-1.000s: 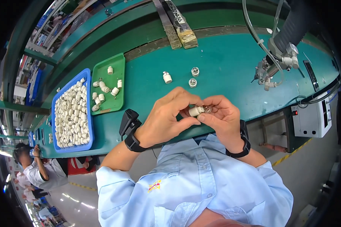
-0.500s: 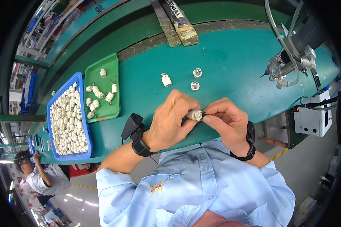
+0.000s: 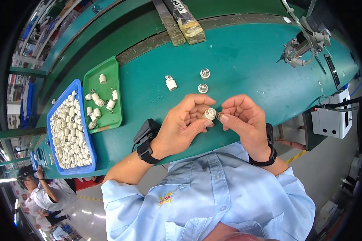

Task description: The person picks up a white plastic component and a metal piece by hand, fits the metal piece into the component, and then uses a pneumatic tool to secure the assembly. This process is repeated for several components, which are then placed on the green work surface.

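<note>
Between the thumb and fingers of my left hand [image 3: 184, 126] is a white ceramic-looking lamp holder [image 3: 209, 113], its round end turned toward my right hand. My right hand [image 3: 245, 120] pinches a small metal piece [image 3: 219, 115] right beside that end; whether the two touch I cannot tell. Beyond my hands, a white lamp holder [image 3: 171, 83] with a metal fitting lies tilted on the green table. To its right two more stand on end, a farther lamp holder [image 3: 205, 73] and a nearer lamp holder [image 3: 203, 88], metal showing on top.
Left of me lie a green tray [image 3: 119, 96] with several white holders and a blue basket [image 3: 92, 154] heaped with them. Wrapped bars [image 3: 191, 30] lie at the back. A metal tool head with hoses [image 3: 301, 50] hangs at right, above a white box [image 3: 330, 128]. A co-worker [image 3: 52, 195] sits far left.
My left fingers have opened out around the lamp holder, which is now more upright. The right hand keeps its pinch with its other fingers raised. The whole view has shifted slightly.
</note>
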Tool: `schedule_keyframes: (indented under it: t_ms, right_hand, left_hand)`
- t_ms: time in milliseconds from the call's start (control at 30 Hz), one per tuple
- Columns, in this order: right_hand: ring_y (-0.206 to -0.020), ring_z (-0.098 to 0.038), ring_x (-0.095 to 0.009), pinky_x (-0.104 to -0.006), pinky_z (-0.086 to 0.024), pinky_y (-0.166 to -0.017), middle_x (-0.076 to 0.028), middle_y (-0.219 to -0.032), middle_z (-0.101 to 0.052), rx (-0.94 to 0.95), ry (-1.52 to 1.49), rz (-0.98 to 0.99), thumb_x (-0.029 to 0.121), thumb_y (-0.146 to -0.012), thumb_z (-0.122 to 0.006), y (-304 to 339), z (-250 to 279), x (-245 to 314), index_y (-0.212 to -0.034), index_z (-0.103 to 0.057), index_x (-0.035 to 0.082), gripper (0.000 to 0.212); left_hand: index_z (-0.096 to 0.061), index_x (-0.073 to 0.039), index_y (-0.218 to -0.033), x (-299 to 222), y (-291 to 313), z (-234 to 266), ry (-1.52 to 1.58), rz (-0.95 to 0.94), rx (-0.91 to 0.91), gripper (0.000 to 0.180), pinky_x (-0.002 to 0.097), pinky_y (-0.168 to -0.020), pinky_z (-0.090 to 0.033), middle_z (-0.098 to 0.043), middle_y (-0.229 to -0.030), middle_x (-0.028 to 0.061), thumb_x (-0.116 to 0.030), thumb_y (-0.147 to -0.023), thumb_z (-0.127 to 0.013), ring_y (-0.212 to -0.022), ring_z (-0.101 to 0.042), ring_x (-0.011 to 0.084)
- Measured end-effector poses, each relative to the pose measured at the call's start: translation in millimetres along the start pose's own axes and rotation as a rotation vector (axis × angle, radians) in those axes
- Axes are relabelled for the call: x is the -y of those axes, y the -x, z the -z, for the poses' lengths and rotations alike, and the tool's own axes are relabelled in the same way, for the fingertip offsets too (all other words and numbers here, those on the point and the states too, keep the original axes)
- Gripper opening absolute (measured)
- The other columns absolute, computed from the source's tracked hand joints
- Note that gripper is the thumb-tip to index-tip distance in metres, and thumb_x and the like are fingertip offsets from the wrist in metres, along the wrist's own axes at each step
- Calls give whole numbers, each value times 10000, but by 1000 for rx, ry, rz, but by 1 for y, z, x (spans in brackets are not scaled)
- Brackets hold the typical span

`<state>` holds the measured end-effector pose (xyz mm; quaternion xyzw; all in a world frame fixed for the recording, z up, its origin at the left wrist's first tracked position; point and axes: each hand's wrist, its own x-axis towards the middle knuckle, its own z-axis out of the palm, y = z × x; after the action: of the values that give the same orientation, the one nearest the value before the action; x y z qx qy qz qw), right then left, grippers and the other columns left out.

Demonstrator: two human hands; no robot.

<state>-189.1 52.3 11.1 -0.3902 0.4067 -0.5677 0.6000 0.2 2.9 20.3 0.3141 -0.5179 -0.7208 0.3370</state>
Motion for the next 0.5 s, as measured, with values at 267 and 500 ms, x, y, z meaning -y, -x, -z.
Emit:
schedule_keyframes:
  t_ms: [267, 500]
  right_hand:
    - [-729, -591, -94, -226, -474, -624, -60, -863, -641, 34, -82, -84, 20, -871, -645, -1, -1, 3, -1064, -556, -8, 213]
    - [-713, -595, -108, -237, -461, -597, -74, -836, -644, 37, -130, -135, 18, -857, -636, -1, 7, 5, -1066, -530, 12, 234]
  left_hand:
    - [-609, 1, -1083, 13, 1, -4, -400, -234, -47, 234, 248, -689, -526, -604, -974, 82, 50, -855, -625, -810, -608, 125]
    - [-609, -6, -1061, 13, 3, -7, -462, -262, -4, 243, 233, -699, -526, -603, -972, 79, 71, -834, -644, -802, -612, 120]
